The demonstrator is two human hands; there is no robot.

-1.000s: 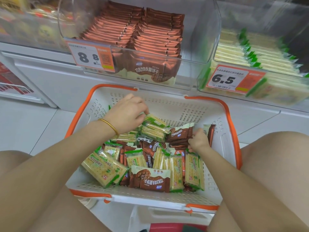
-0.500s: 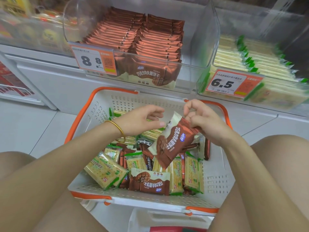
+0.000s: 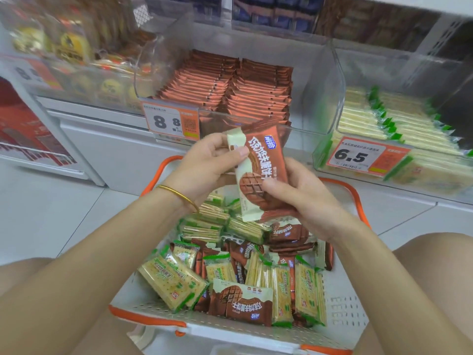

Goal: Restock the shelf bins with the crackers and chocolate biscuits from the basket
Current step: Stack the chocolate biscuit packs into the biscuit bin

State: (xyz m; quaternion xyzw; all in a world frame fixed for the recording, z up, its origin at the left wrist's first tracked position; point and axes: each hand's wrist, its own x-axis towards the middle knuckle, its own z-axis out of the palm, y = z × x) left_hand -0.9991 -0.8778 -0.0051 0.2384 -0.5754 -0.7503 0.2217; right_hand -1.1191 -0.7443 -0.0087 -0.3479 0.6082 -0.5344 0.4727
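- Two clear shelf bins stand beyond the grip: the chocolate biscuit bin point(image 3: 314, 98) straight ahead of it, and the cracker bin point(image 3: 409, 73) off to the right-hand side. Each already holds neat rows set on edge, the apparent pattern for newcomers.
- A white basket point(image 3: 343, 311) with orange handles sits below the grip, between the person's knees, so stock lies within easy reach.
- Loose in it, beneath and nearer the person than the grip, lie green-edged cracker packets point(image 3: 174, 283) jumbled with brown chocolate biscuit packets point(image 3: 245, 306). Much remains to shelve.
- One chocolate biscuit packet point(image 3: 261, 160) is held upright above the basket, face to the camera, apparently being squared up for the bin ahead.
- The left hand point(image 3: 204, 162) pinches its upper end, thumb across the front. The right hand point(image 3: 302, 201) clasps the lower half, thumb on the printed biscuit. Both are clamped on it.
- An orange price tag point(image 3: 170, 121) reading 8.8 hangs just beyond the left hand, marking the likely destination.
- A gold bangle point(image 3: 179, 194) circles the left wrist.
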